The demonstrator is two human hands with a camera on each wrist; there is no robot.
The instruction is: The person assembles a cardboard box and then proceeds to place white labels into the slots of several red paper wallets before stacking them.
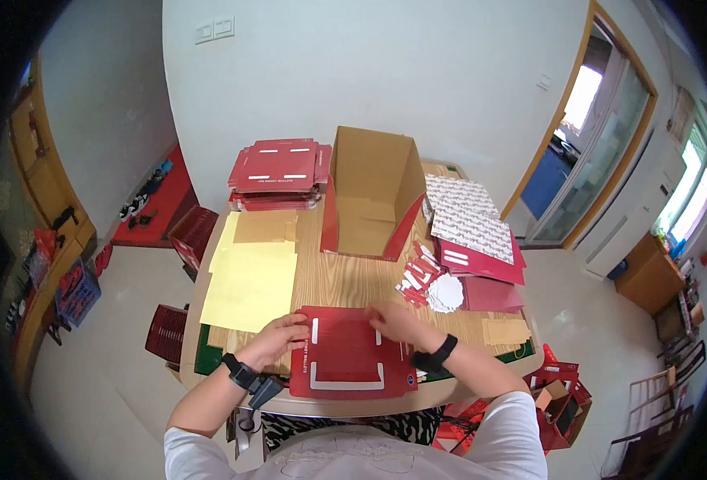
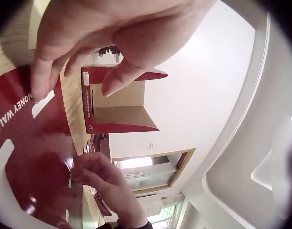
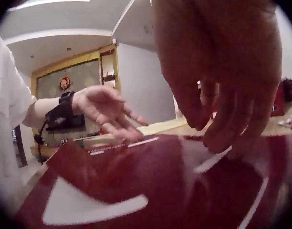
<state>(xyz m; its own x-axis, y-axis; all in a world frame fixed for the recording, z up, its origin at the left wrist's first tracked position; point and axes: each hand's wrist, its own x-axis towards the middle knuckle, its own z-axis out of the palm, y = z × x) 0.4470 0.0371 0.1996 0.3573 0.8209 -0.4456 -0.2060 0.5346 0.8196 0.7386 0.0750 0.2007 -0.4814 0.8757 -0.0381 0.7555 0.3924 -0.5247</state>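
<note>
A flat red printed card sheet (image 1: 345, 352) with white strips lies at the table's front edge. My left hand (image 1: 277, 338) rests its fingertips on the sheet's left part, fingers extended, near a white strip; in the left wrist view that hand (image 2: 107, 38) has its thumb held apart. The right hand (image 1: 397, 326) is at the sheet's upper right, and in the right wrist view the hand (image 3: 227, 71) points its bent fingers down onto a white strip (image 3: 212, 161). Whether it pinches the strip cannot be told.
An open cardboard box (image 1: 376, 192) stands at the back middle. Red sheets (image 1: 273, 166) are stacked at the back left, with yellow sheets (image 1: 257, 280) in front. To the right are patterned sheets (image 1: 469, 220), white discs (image 1: 445, 294) and small red-and-white pieces (image 1: 419, 276).
</note>
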